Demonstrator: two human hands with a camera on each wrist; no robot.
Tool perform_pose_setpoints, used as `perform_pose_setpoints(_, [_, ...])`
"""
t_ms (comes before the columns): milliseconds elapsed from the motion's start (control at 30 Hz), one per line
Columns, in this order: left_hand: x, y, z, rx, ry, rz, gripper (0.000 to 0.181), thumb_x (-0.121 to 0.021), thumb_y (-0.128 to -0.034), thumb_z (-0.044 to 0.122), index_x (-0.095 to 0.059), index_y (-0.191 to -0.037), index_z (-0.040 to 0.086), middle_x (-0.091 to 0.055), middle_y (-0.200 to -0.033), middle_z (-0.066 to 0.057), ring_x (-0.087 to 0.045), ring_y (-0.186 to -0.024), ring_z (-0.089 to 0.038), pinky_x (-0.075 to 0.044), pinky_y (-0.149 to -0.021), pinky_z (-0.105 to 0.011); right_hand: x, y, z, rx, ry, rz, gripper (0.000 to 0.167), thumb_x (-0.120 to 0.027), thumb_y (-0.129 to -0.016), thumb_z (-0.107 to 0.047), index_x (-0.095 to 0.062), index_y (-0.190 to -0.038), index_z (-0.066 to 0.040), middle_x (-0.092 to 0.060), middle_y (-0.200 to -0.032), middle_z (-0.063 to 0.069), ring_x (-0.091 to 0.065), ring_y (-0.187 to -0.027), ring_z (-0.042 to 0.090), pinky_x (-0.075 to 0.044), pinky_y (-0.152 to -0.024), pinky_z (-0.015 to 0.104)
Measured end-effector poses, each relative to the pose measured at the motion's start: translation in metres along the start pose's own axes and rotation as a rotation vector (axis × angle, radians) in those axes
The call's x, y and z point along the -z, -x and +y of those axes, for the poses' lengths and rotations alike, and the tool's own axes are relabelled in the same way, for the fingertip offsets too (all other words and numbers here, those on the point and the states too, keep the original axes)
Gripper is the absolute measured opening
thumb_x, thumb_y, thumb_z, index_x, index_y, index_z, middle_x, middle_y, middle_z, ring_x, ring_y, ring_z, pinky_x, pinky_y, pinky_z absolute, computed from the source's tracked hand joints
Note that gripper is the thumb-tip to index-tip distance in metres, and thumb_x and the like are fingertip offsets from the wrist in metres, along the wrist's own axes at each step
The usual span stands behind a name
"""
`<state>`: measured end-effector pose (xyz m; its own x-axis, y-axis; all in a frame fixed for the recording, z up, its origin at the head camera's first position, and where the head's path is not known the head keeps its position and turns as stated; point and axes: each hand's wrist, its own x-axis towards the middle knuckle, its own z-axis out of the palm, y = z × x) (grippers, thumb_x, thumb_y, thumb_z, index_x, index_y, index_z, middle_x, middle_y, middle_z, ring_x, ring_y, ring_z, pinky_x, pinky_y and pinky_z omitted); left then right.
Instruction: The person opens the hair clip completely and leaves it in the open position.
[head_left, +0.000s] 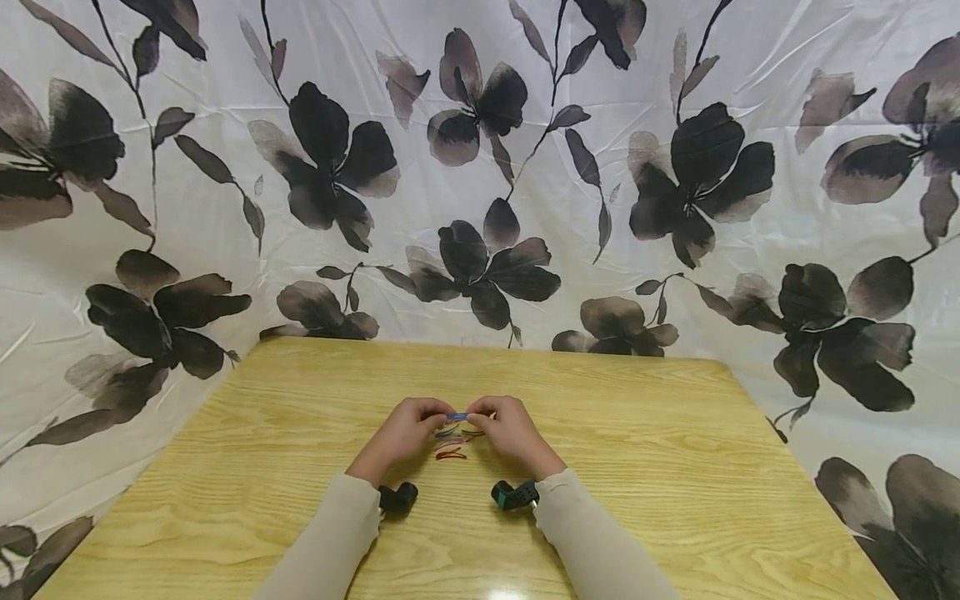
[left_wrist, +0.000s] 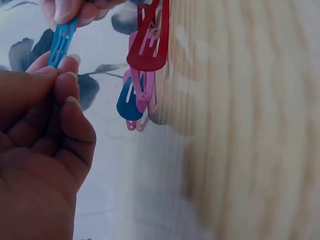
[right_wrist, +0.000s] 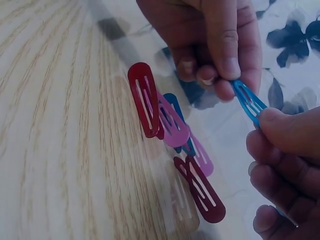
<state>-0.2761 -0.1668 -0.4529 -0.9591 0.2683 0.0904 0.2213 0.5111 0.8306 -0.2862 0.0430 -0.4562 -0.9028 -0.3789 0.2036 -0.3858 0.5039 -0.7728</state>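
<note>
A blue snap hair clip (head_left: 457, 417) is held above the table between both hands. My left hand (head_left: 408, 429) pinches one end of it between thumb and fingers. The other end is pinched by my right hand (head_left: 512, 427). In the right wrist view the blue hair clip (right_wrist: 248, 102) looks closed, with slots along its length. Below the hands lie several more hair clips: a red clip (right_wrist: 143, 100), a pink clip (right_wrist: 176, 130), another blue one partly hidden behind it, and a dark red clip (right_wrist: 206, 196), some of them sprung open.
The clips lie on a wood-grain table (head_left: 637, 467). A white cloth with dark flowers (head_left: 585, 275) hangs behind and beside the table. A black wrist camera (head_left: 397, 498) sits on the left wrist, and a second camera (head_left: 513, 495) on the right.
</note>
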Motion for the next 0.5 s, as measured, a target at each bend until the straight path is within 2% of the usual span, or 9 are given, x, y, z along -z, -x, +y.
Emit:
perform_pose_setpoints(267, [0.0035, 0.0033, 0.0051, 0.000, 0.022, -0.029, 0.019, -0.054, -0.0986, 0.011, -0.071, -0.107, 0.013, -0.069, -0.106, -0.003, -0.061, -0.093, -0.015, -0.050, -0.083, -0.036, 0.0019, 0.0010, -0.0024, -0.004, -0.015, -0.009, 0.017, -0.059, -0.097, -0.025, -0.074, -0.097, -0.016, -0.069, -0.092, -0.005, -0.054, -0.074, 0.014, -0.046, -0.065, 0.029])
perform_pose_setpoints(500, [0.0056, 0.0048, 0.0031, -0.015, 0.045, -0.056, 0.019, -0.055, -0.0979, 0.009, -0.072, -0.105, 0.011, -0.069, -0.106, -0.006, -0.061, -0.093, -0.016, -0.050, -0.085, -0.037, 0.0016, 0.0026, -0.0041, -0.002, -0.033, -0.019, 0.017, -0.059, -0.097, -0.025, -0.074, -0.095, -0.015, -0.068, -0.092, -0.004, -0.054, -0.074, 0.014, -0.046, -0.066, 0.029])
